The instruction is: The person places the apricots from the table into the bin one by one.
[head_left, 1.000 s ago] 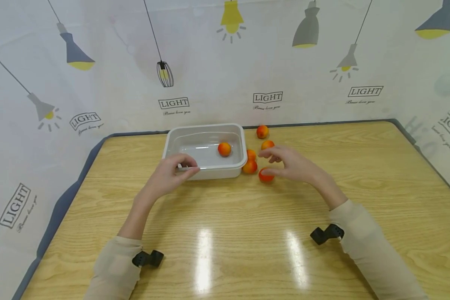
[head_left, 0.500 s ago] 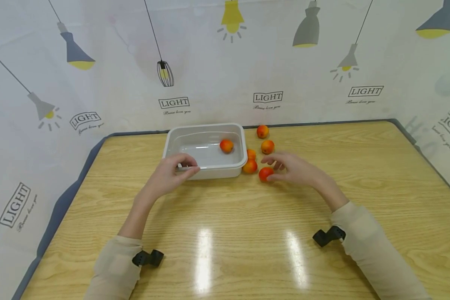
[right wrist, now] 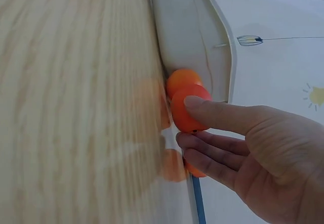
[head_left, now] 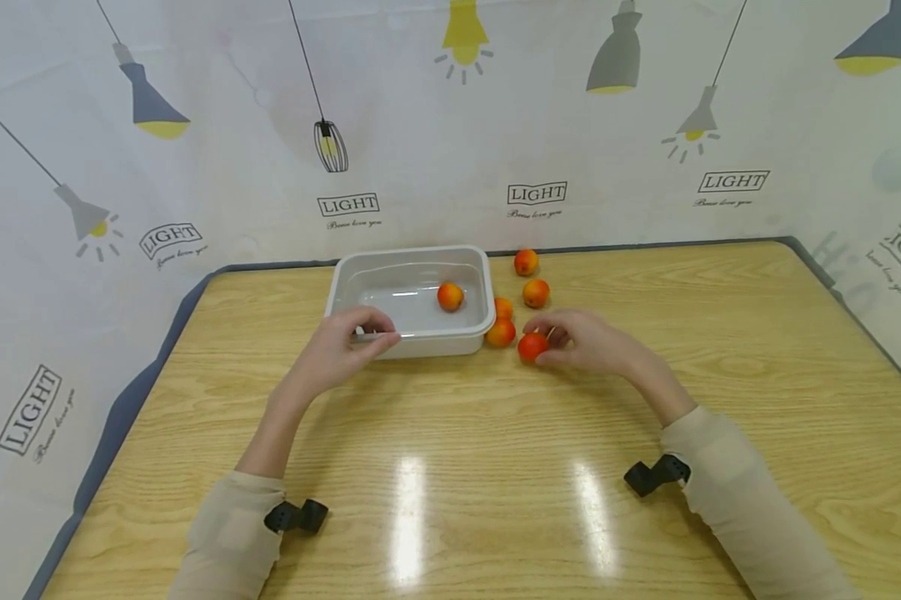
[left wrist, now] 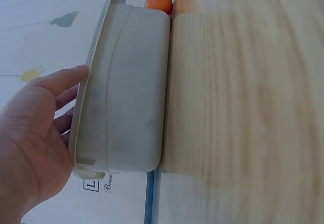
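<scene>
1. Right hand (right wrist: 268,155), its thumb on a round red-orange fruit (right wrist: 181,115).
2. Round orange fruit (right wrist: 182,78), partly hidden behind the first.
3. Pale grey rimmed container (right wrist: 185,27), beyond both fruits.
4. Pale wood-grained tabletop (right wrist: 76,102).

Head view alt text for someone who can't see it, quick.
A person's right hand pinches a red-orange fruit while the left hand grips the near rim of a pale rectangular tub with one fruit inside. Four more fruits lie on the wooden table to the tub's right.
</scene>
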Demonstrator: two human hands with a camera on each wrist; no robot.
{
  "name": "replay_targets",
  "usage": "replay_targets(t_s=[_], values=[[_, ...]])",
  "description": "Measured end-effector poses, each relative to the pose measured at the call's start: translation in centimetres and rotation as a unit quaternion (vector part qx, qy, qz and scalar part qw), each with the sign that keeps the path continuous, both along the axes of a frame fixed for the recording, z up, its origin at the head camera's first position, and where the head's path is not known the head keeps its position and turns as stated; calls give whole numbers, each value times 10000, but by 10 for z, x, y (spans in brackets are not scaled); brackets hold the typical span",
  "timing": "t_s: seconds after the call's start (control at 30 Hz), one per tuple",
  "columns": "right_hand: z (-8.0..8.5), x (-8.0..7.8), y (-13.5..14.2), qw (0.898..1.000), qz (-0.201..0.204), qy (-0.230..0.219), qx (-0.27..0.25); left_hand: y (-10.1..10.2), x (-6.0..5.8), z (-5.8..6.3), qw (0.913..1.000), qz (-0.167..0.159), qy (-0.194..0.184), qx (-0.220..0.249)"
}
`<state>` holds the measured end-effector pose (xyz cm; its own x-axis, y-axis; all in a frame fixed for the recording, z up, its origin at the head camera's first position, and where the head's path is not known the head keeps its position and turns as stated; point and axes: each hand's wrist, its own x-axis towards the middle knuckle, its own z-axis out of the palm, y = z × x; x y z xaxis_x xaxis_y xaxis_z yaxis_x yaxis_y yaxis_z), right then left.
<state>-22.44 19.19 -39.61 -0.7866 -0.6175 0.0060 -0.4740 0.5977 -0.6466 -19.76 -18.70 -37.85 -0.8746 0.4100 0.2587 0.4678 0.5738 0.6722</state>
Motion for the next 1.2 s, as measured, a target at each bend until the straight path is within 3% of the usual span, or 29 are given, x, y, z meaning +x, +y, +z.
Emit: replay_targets(t_s=[0.2, 0.43, 0.67, 0.9, 1.2], values=[[10, 2, 1, 9996, -272, 31, -84, 0, 1, 0, 10000, -38, 27, 18], [18, -3, -1, 9956, -532, 585, -499, 0, 0, 1, 10000, -13, 12, -25], [27, -4, -11, 9844, -847, 1086, -1099, 0, 1, 1, 10000, 56, 2, -22], [37, -2, -27, 9774, -723, 1468, -1340, -1, 1, 0, 10000, 13, 28, 34], [40, -3, -50, 9781, -453, 1350, -1518, -1, 0, -1, 10000, -1, 27, 27]])
